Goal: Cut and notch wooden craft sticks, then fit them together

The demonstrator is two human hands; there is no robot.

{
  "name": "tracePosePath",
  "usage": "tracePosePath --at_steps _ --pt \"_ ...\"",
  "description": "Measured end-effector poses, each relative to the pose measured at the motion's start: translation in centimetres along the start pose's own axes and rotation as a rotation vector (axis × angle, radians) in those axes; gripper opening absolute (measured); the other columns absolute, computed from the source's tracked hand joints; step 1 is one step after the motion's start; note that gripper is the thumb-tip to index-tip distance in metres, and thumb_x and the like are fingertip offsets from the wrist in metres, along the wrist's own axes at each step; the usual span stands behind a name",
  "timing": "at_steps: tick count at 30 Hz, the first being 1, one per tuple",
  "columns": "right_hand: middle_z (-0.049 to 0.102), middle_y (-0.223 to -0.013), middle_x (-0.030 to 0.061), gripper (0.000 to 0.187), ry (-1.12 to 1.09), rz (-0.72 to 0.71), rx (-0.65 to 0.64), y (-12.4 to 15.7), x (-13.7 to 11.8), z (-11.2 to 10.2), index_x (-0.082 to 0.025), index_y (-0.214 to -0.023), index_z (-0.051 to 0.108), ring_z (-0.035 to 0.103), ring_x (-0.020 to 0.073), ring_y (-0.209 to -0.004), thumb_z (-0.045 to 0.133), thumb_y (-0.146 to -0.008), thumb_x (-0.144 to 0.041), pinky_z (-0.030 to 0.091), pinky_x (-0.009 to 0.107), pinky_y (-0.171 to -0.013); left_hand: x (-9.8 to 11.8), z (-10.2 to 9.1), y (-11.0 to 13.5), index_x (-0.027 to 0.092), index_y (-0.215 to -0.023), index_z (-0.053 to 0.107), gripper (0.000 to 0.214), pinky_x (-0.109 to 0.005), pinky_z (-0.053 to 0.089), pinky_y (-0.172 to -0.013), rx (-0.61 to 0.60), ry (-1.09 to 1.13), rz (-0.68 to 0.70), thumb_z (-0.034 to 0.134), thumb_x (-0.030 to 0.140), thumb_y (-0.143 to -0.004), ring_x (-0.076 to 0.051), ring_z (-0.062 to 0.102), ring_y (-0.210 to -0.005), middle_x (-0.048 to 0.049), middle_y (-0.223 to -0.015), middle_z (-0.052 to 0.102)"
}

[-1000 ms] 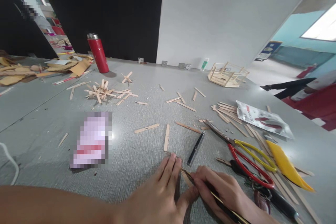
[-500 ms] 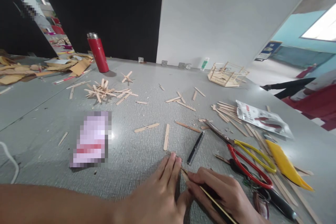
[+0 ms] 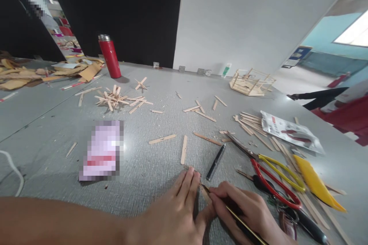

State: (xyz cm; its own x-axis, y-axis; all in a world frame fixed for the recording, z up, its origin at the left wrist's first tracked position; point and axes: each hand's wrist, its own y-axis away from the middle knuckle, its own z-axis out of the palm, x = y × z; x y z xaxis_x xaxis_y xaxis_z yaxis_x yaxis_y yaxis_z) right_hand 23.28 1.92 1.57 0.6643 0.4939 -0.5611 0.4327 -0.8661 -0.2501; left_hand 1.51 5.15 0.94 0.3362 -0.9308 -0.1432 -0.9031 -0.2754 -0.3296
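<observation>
My left hand [image 3: 179, 206] lies flat on the grey table, fingers stretched out and pointing away from me. Beside its fingers and thumb, part of a wooden craft stick [image 3: 205, 194] shows; the rest is hidden. My right hand [image 3: 244, 208] is closed around a black-and-gold pencil [image 3: 243, 226], its tip down at this stick. Just beyond the hands are a dark pen [image 3: 215, 162], an upright-lying craft stick [image 3: 184, 150], another stick [image 3: 162, 139] to its left and a browner one [image 3: 207, 138] to its right.
Red-and-yellow-handled scissors [image 3: 276, 199], a yellow-handled tool [image 3: 317, 183] and a silver pouch [image 3: 290, 132] lie right. A stick frame [image 3: 252, 84] stands behind. A stick pile [image 3: 113, 98], red flask [image 3: 110, 56] and blurred lilac item [image 3: 102, 147] are left.
The view has shifted slightly, moving the table things a little to the right in the picture. The pencil tip stays at the stick; both hands keep nearly the same pose.
</observation>
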Motion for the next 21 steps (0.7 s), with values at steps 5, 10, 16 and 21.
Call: tracePosePath --at_steps 5,10,16,21 --pt "0.055 -0.070 -0.0042 0.015 -0.013 0.008 -0.037 0.2 -0.1 -0.2 -0.021 -0.091 0.053 0.047 0.0096 -0.056 0.046 -0.104 -0.018 0.044 0.021 -0.052 0.1 0.4 0.1 0.009 -0.121 0.070 0.033 -0.048 0.056 -0.101 0.049 0.001 -0.034 0.051 0.028 -0.102 -0.043 0.059 -0.126 -0.0321 -0.128 0.065" --pt "0.052 -0.070 -0.0053 0.013 -0.020 0.000 -0.033 -0.1 -0.3 -0.3 -0.022 -0.093 0.051 0.046 0.0094 -0.057 0.046 -0.104 -0.017 0.042 0.020 -0.052 0.3 0.9 0.2 0.008 -0.122 0.069 0.034 -0.048 0.056 -0.101 0.047 0.026 -0.052 0.050 0.028 -0.102 -0.044 0.057 -0.128 -0.0318 -0.132 0.064" --pt "0.056 -0.072 -0.0027 0.013 -0.030 -0.007 -0.025 -0.1 -0.3 -0.2 -0.021 -0.097 0.056 0.052 0.0105 -0.058 0.045 -0.104 -0.018 0.045 0.022 -0.053 0.1 0.6 0.2 0.002 -0.137 0.059 0.045 -0.047 0.048 -0.112 -0.091 0.099 -0.092 0.046 0.030 -0.104 -0.039 0.053 -0.136 -0.0306 -0.141 0.057" --pt "0.066 -0.071 -0.0007 0.014 0.026 0.088 -0.020 -0.4 -1.6 -0.6 -0.024 -0.096 0.060 0.065 0.0137 -0.058 0.049 -0.104 -0.022 0.052 0.023 -0.056 0.0 0.1 0.1 -0.004 -0.137 0.057 0.055 -0.046 0.045 -0.115 -0.158 0.141 -0.096 0.040 0.037 -0.106 -0.039 0.046 -0.141 -0.0319 -0.144 0.053"
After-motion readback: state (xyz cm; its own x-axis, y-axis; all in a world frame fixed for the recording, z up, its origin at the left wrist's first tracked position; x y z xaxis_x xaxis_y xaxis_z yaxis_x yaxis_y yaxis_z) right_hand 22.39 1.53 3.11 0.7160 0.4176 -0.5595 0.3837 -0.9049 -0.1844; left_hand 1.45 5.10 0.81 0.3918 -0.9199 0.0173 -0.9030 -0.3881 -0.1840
